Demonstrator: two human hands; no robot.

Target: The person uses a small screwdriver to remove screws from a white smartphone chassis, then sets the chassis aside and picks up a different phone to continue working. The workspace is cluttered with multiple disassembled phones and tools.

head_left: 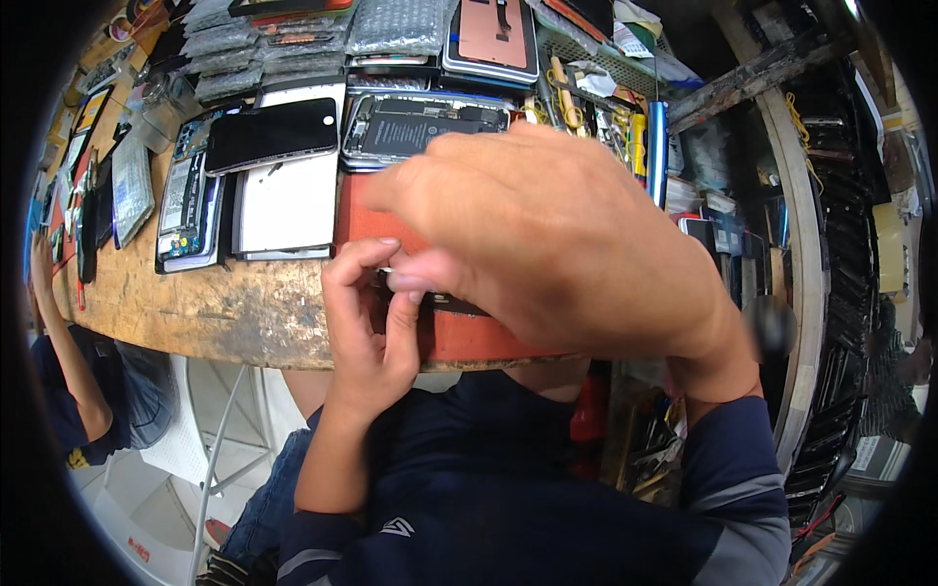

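My left hand [366, 317] is at the front of the red mat [464, 340], thumb and forefinger curled together around something too small and covered to name. Over the mat arches my right hand [547, 230], large and close, its fingertips pinched against those of the left. A whitish sliver shows between the two sets of fingertips. Beneath my right hand lies a dark flat part [451, 305], mostly hidden. Just beyond that hand is an opened phone [418, 127] with its battery and inner boards exposed.
To the left, a black phone screen [272, 137] rests across a white box [285, 207], beside another opened phone [186, 200]. Bubble-wrapped packs [394, 27] are stacked at the back. Screwdrivers [565, 93] stand at the back right. Another person's arm [66, 342] reaches in at far left.
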